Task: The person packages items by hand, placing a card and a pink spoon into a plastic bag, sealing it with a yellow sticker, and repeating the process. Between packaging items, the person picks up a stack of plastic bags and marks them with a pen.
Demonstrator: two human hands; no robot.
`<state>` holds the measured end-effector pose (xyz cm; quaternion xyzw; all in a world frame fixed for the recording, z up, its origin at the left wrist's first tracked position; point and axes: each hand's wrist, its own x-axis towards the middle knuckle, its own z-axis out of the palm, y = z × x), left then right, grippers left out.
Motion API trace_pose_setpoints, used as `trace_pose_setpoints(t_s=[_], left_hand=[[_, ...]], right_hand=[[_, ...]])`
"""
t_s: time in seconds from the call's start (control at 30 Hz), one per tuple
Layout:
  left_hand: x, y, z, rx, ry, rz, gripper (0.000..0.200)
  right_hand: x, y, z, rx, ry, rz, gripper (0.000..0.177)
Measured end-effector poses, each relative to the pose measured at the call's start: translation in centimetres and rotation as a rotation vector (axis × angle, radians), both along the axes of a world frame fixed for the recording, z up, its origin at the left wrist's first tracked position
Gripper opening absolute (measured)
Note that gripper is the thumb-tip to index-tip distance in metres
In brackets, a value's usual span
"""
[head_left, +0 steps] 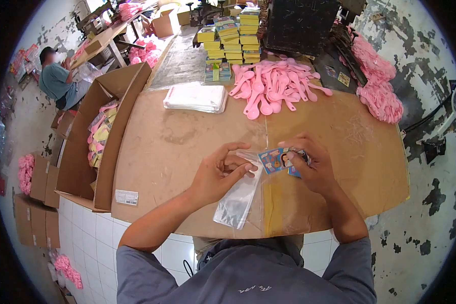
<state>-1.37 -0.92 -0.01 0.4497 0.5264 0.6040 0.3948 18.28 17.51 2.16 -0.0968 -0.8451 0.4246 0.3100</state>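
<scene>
My left hand (223, 169) grips a clear plastic bag (235, 202) near its upper end, and the bag hangs down towards the table's front edge. In my right hand (311, 164) is a blue printed card (272, 161), pinched between thumb and fingers. The card's left end is at the bag's mouth; whether it is inside cannot be made out. A second blue piece shows just below my right fingers. Beyond my hands lie a pile of pink plastic spoons (276, 86) and a stack of flat clear bags (195, 98).
Cardboard (339, 207) covers the table. Stacks of yellow-edged cards (249, 30) stand at the back, near a black box (301, 25). On the left is an open carton (71, 175) holding packed pieces. A person (55, 78) sits farther left. Pink bundles (382, 96) lie at right.
</scene>
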Motion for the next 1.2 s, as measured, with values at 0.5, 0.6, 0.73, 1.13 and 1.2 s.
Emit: trace_pose_setpoints(t_s=[0.5, 0.6, 0.73, 1.13, 1.2], left_hand=[[0.5, -0.4, -0.3, 0.061, -0.018, -0.031, 0.049], [0.9, -0.5, 0.1, 0.065, -0.023, -0.059, 0.049], [0.6, -0.8, 0.7, 0.029, -0.030, -0.040, 0.049], [0.8, -0.5, -0.3, 0.027, 0.008, 0.003, 0.050], [0.8, -0.4, -0.2, 0.042, -0.045, 0.034, 0.049]], right_hand=[[-0.5, -0.9, 1.7, -0.299, -0.041, 0.033, 0.038], [-0.8, -1.3, 1.8, -0.248, -0.048, 0.044, 0.037], [-1.1, -1.4, 1.7, -0.205, -0.037, 0.074, 0.038], [-3.3, -3.3, 1.0, -0.233, 0.012, 0.031, 0.037], [-3.6, -3.1, -0.3, -0.263, 0.027, 0.040, 0.029]])
